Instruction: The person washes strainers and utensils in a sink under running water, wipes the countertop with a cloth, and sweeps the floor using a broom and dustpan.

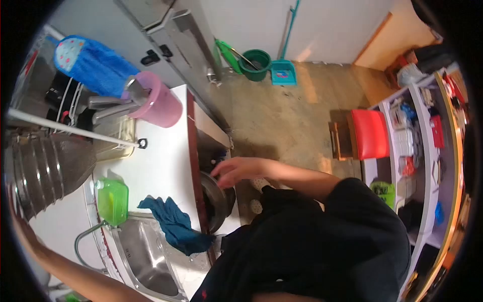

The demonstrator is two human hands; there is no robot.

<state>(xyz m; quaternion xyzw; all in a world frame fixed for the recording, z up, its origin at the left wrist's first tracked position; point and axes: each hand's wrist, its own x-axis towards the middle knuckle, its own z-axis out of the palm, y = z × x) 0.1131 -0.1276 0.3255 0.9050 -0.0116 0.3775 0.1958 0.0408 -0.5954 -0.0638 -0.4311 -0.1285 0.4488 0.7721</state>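
Observation:
At the far left edge, my left hand (24, 232) is closed against the lower side of a large, ribbed, shiny container (50, 168); its fingertips are in dark shadow. My right hand (231, 172) is over the counter's front side, beside the upper rim of a round metal pot (217, 204). Its fingers are slightly bent and apart, with nothing seen in them. A crumpled teal cloth (176, 226) lies between the sink (146, 254) and the counter's front edge. A green bottle (112, 202) stands behind the sink.
A pink container (163, 108) with metal utensils stands on the white counter (156, 166). Above hangs a blue towel (98, 65) near a white rack bar. Across the floor are a green bucket (255, 65), a teal dustpan (284, 73), a red stool (371, 134) and purple shelves (425, 136).

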